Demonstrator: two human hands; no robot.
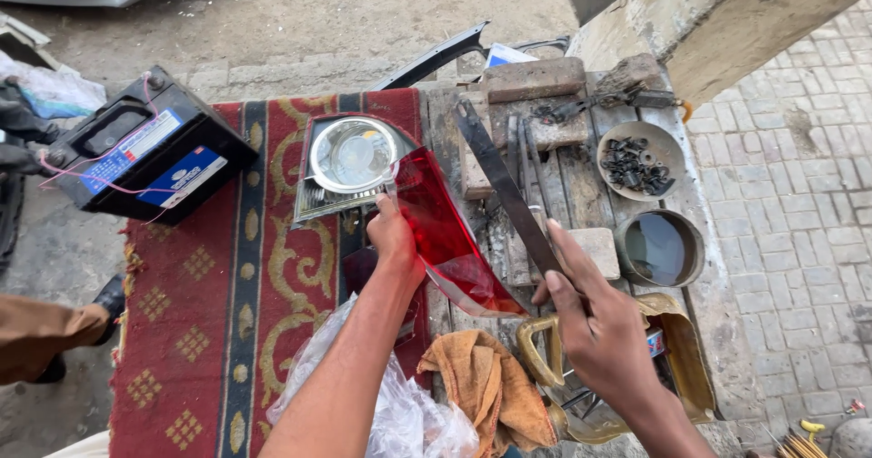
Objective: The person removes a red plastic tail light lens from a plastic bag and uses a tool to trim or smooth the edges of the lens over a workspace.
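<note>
Gripping the red tail light [427, 213], the left hand [392, 236] steadies it on the bench [581, 186]. The right hand [595, 322] clasps a dark flat blade [504, 186].

Both hands [396, 236] and forearms are bare, with no sleeves.

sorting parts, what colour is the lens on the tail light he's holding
Red lens, with a clear round section beside it; seen in the head view.

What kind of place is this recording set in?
Probably a roadside auto repair spot, outdoors: a car battery, a tail light held by the left hand, a bowl of screws on the workbench.
</note>
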